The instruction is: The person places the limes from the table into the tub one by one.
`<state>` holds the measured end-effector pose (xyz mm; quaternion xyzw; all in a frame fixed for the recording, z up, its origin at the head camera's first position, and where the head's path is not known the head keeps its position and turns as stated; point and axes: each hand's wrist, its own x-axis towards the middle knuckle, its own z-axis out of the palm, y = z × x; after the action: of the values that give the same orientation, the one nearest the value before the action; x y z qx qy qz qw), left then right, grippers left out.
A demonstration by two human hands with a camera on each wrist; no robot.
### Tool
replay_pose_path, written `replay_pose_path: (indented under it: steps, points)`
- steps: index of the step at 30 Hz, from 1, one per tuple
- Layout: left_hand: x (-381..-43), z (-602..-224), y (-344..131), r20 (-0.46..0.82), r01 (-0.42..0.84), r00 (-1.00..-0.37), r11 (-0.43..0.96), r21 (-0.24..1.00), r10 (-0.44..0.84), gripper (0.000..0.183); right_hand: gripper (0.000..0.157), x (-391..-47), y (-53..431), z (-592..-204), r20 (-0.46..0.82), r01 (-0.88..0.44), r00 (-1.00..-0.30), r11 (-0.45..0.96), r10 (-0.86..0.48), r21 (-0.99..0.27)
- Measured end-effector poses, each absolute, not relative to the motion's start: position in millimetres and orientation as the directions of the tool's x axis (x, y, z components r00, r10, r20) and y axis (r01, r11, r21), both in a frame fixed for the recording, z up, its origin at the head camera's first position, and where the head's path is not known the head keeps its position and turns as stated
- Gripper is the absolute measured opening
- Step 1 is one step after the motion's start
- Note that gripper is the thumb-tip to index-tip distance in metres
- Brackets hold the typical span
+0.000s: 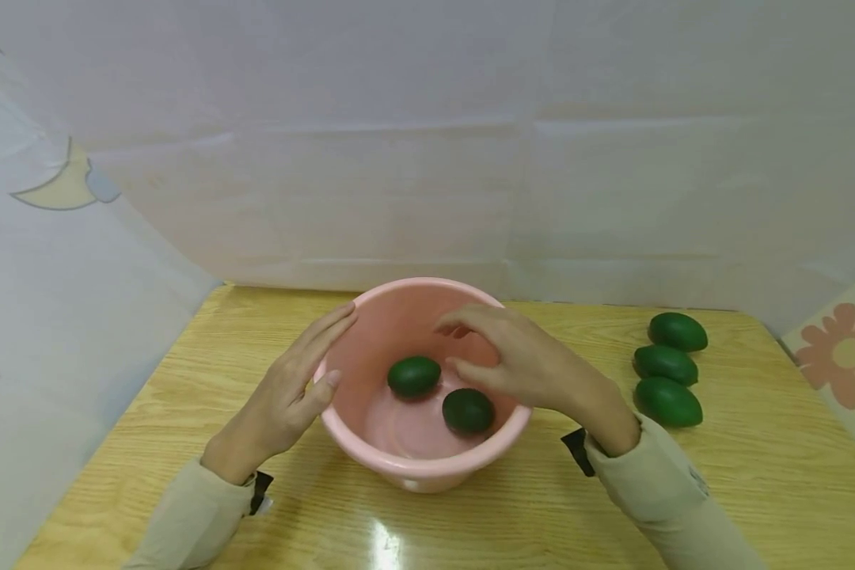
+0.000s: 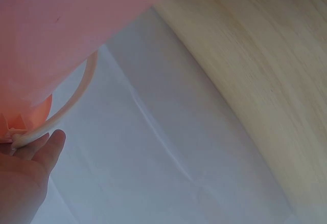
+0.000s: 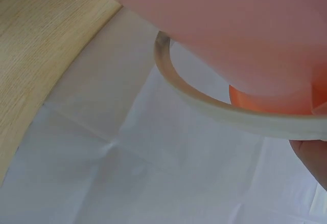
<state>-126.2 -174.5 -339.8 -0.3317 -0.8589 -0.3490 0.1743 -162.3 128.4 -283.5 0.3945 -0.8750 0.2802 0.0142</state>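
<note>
A pink bucket [image 1: 409,467] stands on the table with two dark green oval fruits inside, one fruit [image 1: 414,376] toward the back and a second fruit [image 1: 468,411] nearer the front right. My left hand [image 1: 285,392] touches the left rim, its fingers fairly straight and its thumb at the rim's edge. Over the right rim reaches my right hand [image 1: 520,356], with loosely bent fingers and thumb apart above the bucket's inside and nothing between them. The bucket's pale curved handle [image 3: 225,111] shows in the right wrist view, close to part of that hand.
Three similar green fruits lie in a row at the table's right: a back fruit [image 1: 678,332], a middle fruit [image 1: 666,364] and a front fruit [image 1: 668,402]. A pale cloth [image 1: 399,158] hangs behind the wooden table [image 1: 292,522].
</note>
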Motion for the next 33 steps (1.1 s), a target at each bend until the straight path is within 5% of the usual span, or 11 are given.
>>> replay_pose_path:
  steps: [17,33]
  points:
    - [-126,-338,-174,0.530,0.692,-0.719,0.540,0.480,0.450,0.058,0.035,-154,146,-280,0.490,-0.808,-0.589,0.459,-0.642,-0.369]
    - [-124,-338,-173,0.527,0.689,-0.721,0.546,0.477,0.450,0.058,0.046,-146,171,-284,0.566,-0.828,-0.555,0.466,-0.610,-0.311]
